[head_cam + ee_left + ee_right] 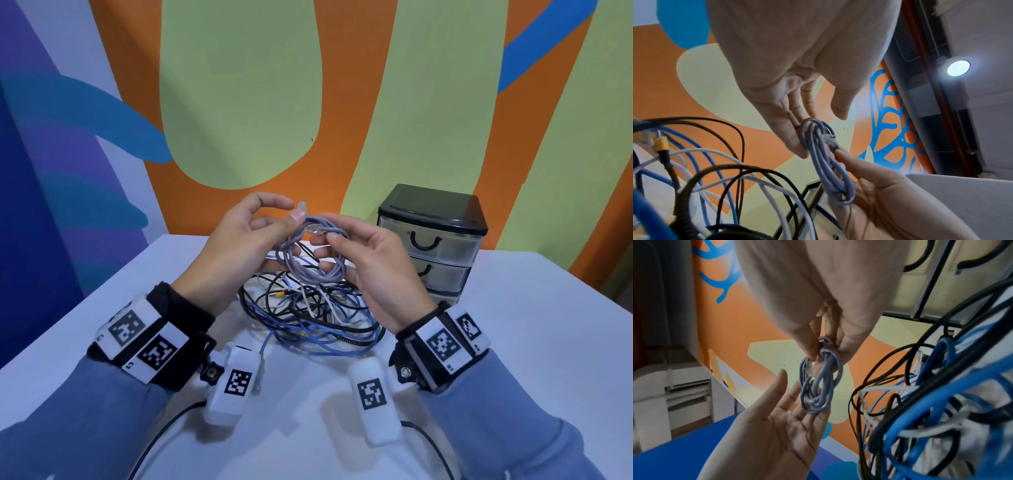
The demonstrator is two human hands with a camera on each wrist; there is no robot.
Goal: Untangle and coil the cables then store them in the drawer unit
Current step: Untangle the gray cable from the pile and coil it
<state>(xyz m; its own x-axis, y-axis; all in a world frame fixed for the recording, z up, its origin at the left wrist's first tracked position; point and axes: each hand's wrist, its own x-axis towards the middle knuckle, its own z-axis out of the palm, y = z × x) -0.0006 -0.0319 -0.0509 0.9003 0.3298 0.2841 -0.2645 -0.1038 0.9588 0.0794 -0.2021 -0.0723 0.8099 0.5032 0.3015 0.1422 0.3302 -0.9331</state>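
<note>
At the frame's centre my left hand [239,236] and right hand [370,260] pinch the lilac cable [313,253] coil above the worktop [513,342] tangle; loosening either grip could spring its loops open.

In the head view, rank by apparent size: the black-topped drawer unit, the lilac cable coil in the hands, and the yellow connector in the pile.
1. Black-topped clear plastic drawer unit, largest, though farther back.
2. Lilac cable coil, held by the left hand and right hand.
3. Yellow connector, by far the smallest.
</note>
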